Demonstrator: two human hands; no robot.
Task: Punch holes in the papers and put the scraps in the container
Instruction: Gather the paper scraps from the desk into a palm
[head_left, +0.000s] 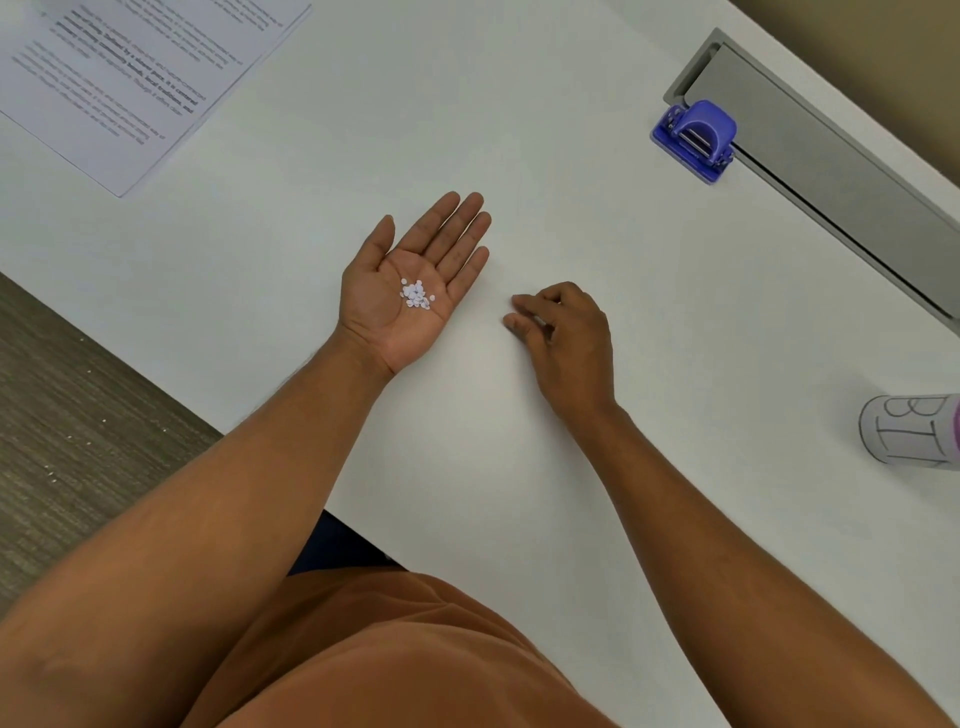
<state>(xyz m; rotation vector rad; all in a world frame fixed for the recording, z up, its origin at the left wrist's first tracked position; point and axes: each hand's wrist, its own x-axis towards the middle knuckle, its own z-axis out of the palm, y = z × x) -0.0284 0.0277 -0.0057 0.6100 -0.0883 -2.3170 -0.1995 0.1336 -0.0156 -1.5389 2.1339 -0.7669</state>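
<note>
A small heap of white round paper scraps (417, 295) lies in the upturned palm of the left hand (408, 291). The printed papers (130, 67) lie flat on the worktop, well beyond and left of that hand. The blue hole punch (696, 137) stands upright far beyond the right hand (563, 338). The white lettered container (911, 439) lies on its side, well right of that hand.
</note>
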